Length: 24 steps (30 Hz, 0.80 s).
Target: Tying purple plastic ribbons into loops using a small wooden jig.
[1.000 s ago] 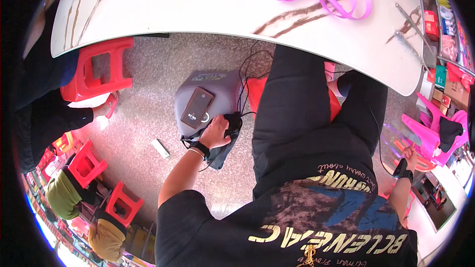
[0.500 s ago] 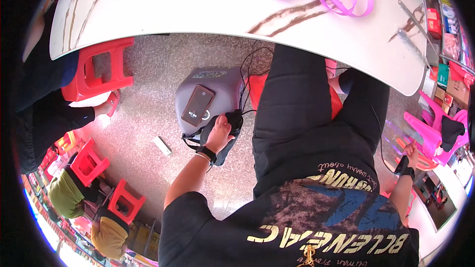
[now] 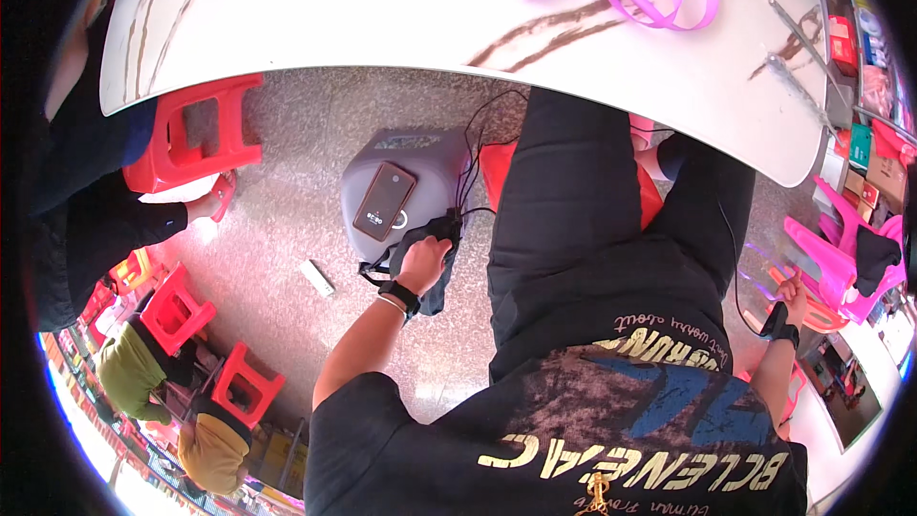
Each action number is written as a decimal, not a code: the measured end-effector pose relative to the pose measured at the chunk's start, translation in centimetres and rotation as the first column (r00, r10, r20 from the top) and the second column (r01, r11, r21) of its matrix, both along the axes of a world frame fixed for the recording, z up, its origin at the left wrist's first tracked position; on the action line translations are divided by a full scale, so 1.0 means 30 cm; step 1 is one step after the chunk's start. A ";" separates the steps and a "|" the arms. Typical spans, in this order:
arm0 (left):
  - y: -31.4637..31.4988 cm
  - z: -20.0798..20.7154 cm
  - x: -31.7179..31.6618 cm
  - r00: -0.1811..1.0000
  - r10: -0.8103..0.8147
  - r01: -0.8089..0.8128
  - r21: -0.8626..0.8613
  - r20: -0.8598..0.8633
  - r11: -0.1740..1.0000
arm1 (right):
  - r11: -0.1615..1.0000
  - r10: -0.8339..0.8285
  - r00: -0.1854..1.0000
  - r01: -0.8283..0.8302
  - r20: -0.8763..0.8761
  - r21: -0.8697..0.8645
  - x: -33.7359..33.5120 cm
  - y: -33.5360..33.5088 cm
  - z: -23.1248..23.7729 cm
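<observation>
My black T-shirt (image 3: 554,411) carries pale lettering (image 3: 626,465) and a blue patch (image 3: 664,399); I wear black trousers (image 3: 578,196), black wristbands (image 3: 402,297) and, on the left, a thin white bracelet (image 3: 391,305).

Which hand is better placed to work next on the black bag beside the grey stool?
The left hand, I'd judge: its fingers are on the black bag, beside the grey stool. The right hand is out on the person's other side, away from the bag.

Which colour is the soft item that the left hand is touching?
Black or nearly black; the soft item shows best in the head view.
</observation>
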State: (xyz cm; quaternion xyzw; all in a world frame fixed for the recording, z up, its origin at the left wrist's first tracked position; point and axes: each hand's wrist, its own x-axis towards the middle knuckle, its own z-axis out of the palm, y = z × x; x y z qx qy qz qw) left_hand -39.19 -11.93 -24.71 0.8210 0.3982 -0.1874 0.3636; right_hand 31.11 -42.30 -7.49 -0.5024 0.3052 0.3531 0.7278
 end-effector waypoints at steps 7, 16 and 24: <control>0.035 0.093 -0.026 0.994 -0.073 0.067 -0.077 -0.081 0.995 | 1.000 -0.002 1.000 0.002 0.022 -0.021 0.005 -0.002 -0.022; 0.159 0.276 -0.052 0.951 -0.223 0.205 -0.105 -0.215 0.973 | 0.997 -0.044 0.999 0.046 0.022 -0.059 0.022 0.004 -0.064; 0.286 0.303 0.043 0.922 -0.329 0.336 -0.001 -0.205 0.942 | 0.995 -0.090 0.996 0.089 -0.017 -0.047 -0.004 0.002 -0.099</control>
